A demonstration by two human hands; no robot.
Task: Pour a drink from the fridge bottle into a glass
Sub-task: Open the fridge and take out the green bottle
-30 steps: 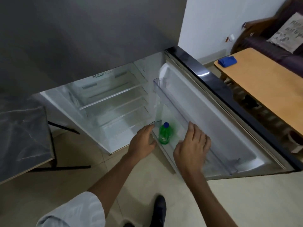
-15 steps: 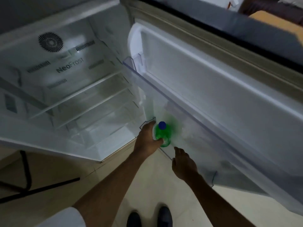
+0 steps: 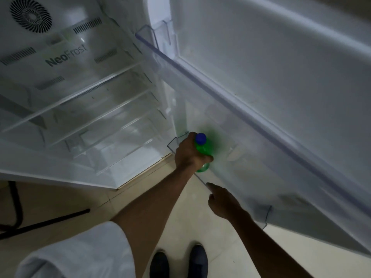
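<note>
A green bottle (image 3: 203, 147) with a blue cap stands in the clear lower door shelf (image 3: 267, 214) of the open fridge. My left hand (image 3: 188, 152) is wrapped around its body, fingers over the front. My right hand (image 3: 221, 201) hangs lower right beside the shelf's front rim, fingers loosely curled and holding nothing; whether it touches the rim I cannot tell. No glass is in view.
The fridge interior (image 3: 84, 109) holds several bare glass shelves. The open door (image 3: 281, 77) fills the right side, with an upper door shelf (image 3: 158, 51) above the bottle. My two dark shoes (image 3: 178, 261) stand on the tiled floor. A black table leg (image 3: 46, 223) lies low left.
The view has dropped and closed in on the fridge. My left hand went from beside the bottle to gripping it. My right hand drew back down off the shelf rim.
</note>
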